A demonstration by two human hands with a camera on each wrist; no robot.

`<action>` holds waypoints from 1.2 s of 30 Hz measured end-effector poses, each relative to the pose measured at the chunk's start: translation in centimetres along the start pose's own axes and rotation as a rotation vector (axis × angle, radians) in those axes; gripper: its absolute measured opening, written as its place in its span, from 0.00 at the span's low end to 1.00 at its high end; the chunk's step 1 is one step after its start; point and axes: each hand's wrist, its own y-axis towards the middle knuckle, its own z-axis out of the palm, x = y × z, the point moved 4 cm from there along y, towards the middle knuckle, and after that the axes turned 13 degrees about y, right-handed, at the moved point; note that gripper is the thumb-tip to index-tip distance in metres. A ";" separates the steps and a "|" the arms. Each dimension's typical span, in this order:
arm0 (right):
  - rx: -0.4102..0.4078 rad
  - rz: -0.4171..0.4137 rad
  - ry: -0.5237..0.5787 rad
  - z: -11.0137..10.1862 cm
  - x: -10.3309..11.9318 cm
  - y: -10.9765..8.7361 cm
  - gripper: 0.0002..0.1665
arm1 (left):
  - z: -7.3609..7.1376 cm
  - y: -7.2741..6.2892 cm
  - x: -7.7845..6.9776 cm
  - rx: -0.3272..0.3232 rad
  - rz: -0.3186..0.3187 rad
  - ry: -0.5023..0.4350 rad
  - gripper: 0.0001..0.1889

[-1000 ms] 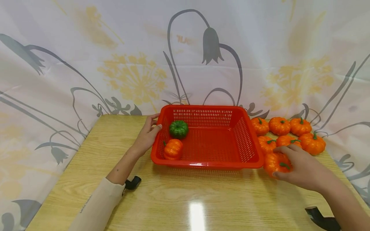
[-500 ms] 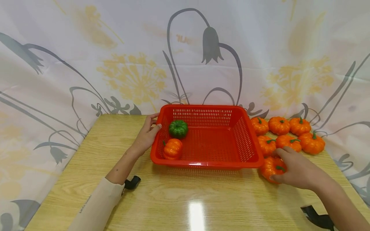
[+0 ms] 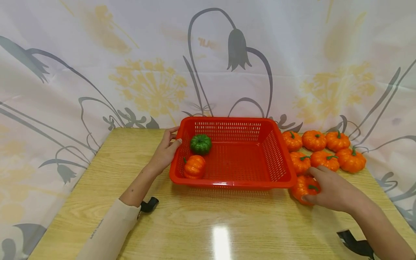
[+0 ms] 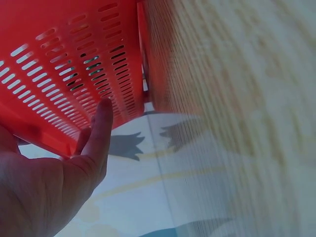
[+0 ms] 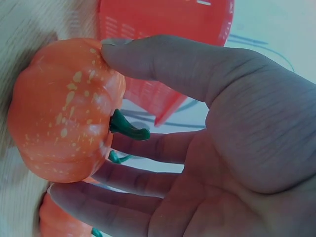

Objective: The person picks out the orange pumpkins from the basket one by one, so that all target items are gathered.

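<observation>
A red plastic basket [image 3: 232,184] stands mid-table, holding a green pumpkin [image 3: 200,144] and an orange pumpkin [image 3: 194,167] along its left side. My left hand [image 3: 166,151] grips the basket's left rim; in the left wrist view its fingers [image 4: 101,128] lie against the slotted outer wall. Beside the basket's front right corner, my right hand [image 3: 333,189] holds another orange pumpkin [image 3: 301,191] with a green stem. The right wrist view shows the thumb [image 5: 148,57] on one side of this pumpkin [image 5: 64,113] and the fingers on the other, its base close to the wood.
Several orange pumpkins [image 3: 321,160] sit in two rows on the table right of the basket. A patterned curtain [image 3: 156,54] hangs behind the wooden table [image 3: 182,224]. Black curved pieces [image 3: 149,205] show near both wrists.
My right hand has moved slightly left and toward me with the orange pumpkin, mostly in the first half second. The left hand and basket have stayed in place.
</observation>
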 end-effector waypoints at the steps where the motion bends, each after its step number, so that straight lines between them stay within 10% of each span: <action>1: 0.000 0.001 -0.002 0.0 0.0 0.0 0.40 | 0.0 0.0 0.0 0.001 0.000 0.000 0.28; 16: -0.101 -0.023 -0.025 -1.6 1.4 -1.4 0.40 | 0.3 0.0 -0.2 -0.002 0.004 -0.014 0.28; 36: -0.220 -0.211 0.074 -1.3 9.5 -1.6 0.27 | 0.2 -0.1 -0.2 -0.012 -0.009 -0.035 0.27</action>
